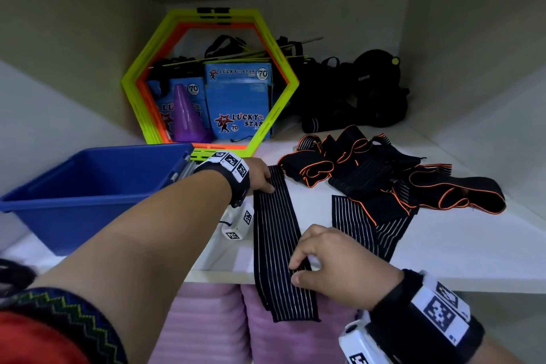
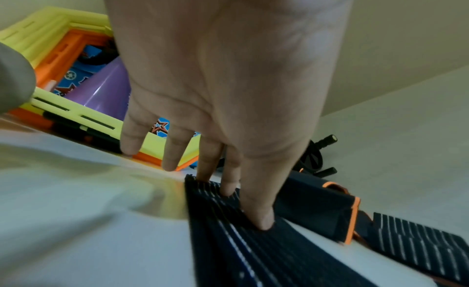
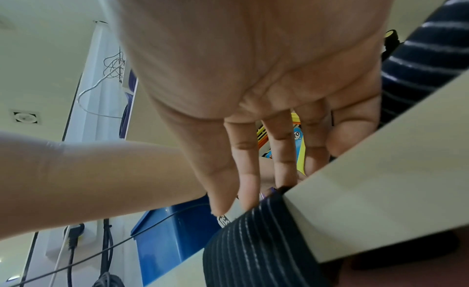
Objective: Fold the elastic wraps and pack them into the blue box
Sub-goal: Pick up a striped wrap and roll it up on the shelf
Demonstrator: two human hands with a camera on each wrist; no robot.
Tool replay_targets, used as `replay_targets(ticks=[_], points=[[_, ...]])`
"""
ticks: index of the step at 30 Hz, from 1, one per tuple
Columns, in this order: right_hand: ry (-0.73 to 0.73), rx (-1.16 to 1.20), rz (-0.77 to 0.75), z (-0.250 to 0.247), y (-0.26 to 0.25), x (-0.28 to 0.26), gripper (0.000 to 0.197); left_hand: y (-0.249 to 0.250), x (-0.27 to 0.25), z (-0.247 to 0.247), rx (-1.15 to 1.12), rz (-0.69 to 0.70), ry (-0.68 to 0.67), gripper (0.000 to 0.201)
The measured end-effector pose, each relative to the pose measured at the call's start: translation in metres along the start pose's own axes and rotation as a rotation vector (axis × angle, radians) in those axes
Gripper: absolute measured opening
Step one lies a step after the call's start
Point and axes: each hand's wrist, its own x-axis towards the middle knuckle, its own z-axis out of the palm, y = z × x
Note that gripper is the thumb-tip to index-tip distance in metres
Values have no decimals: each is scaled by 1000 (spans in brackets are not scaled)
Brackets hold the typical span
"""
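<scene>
A black elastic wrap with thin white stripes (image 1: 274, 230) lies lengthwise on the white shelf, its near end hanging over the front edge. My left hand (image 1: 261, 176) presses straight fingers on the far end; the left wrist view shows the fingertips (image 2: 228, 191) and thumb on the wrap (image 2: 241, 251). My right hand (image 1: 298, 269) rests its fingertips on the wrap at the shelf's front edge, where the right wrist view shows the fingers (image 3: 248, 197) touching the draped wrap (image 3: 253, 247). The blue box (image 1: 88, 195) stands at the left, with nothing visible in it.
A heap of black wraps with orange edging (image 1: 369, 174) lies to the right, with another striped wrap (image 1: 366, 227) beside it. Behind stand yellow and orange hexagon rings (image 1: 274, 115), blue cartons (image 1: 236, 103), a purple cone (image 1: 186, 118) and black straps (image 1: 354, 91). Pink rolls (image 1: 212, 325) sit below the shelf.
</scene>
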Motion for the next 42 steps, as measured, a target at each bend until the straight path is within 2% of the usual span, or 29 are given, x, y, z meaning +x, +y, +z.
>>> replay_targets(ticks=[4,7,9,11,14,17,21,24,31,34,37,39,42], points=[[14,-13,-11,5,-2,-1,29,3,-1,4,53,-36,14,63],[-7,-16,-7,7,-5,0,34,10,-14,-5,50,-70,65,49],[4,41,17,6,-8,2,35,14,-30,-15,-8,-99,46,43],[55,154,79,1,-13,6,32,18,-50,-24,-186,-125,33,41],[93,354,199,-6,-14,15,31,28,-96,-25,-584,-149,38,34],[127,563,285,-7,-13,20,33,30,-148,-3,-790,-170,74,29],[153,657,386,-2,-10,18,32,33,-205,34,-1119,-239,135,28],[180,747,446,0,-15,19,31,40,-217,52,-1349,-261,165,26],[199,957,486,3,-28,15,31,37,-211,71,-1568,-265,268,19],[199,1003,482,5,-30,12,24,38,-216,76,-1592,-262,301,18],[168,933,454,7,-33,13,21,42,-216,72,-1507,-213,291,17],[155,782,411,5,-35,13,20,40,-213,62,-1345,-159,283,15],[131,397,283,2,-35,10,30,34,-198,39,-905,-44,287,12]])
